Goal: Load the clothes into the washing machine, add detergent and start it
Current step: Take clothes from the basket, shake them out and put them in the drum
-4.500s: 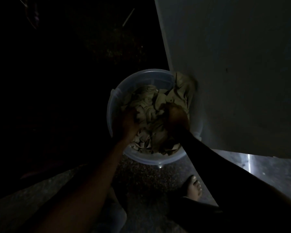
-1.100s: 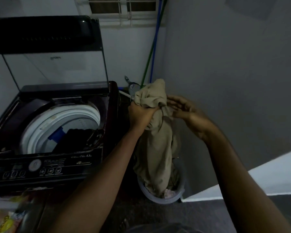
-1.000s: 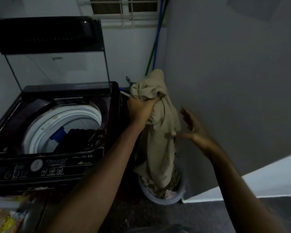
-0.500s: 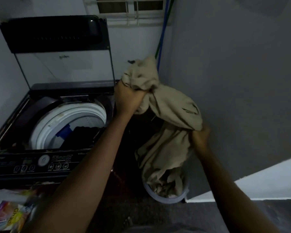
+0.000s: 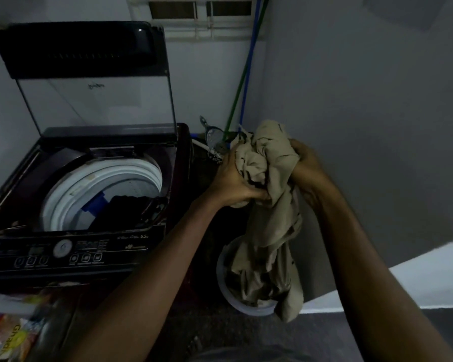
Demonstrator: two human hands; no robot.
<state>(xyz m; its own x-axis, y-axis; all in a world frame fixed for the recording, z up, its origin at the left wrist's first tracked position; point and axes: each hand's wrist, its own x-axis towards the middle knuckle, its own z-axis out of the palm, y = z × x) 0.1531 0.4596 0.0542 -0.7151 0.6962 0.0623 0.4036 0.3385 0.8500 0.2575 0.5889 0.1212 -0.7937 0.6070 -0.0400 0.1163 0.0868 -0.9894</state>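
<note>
Since half a second ago, my right hand [image 5: 306, 168] has come up from the hanging cloth to meet my left hand [image 5: 236, 178], bunching the beige garment [image 5: 267, 223] into a wad between them. Both hands clench its upper folds, forearms converging, so I judge the long tail won't drag. That tail hangs down to the bucket [image 5: 224, 259] on the floor by the wall. To my left the washing machine [image 5: 89, 246] stands with its lid [image 5: 84, 48] raised and dark clothes [image 5: 126, 202] already in the drum [image 5: 102, 181]. A detergent packet [image 5: 8, 335] lies at lower left.
</note>
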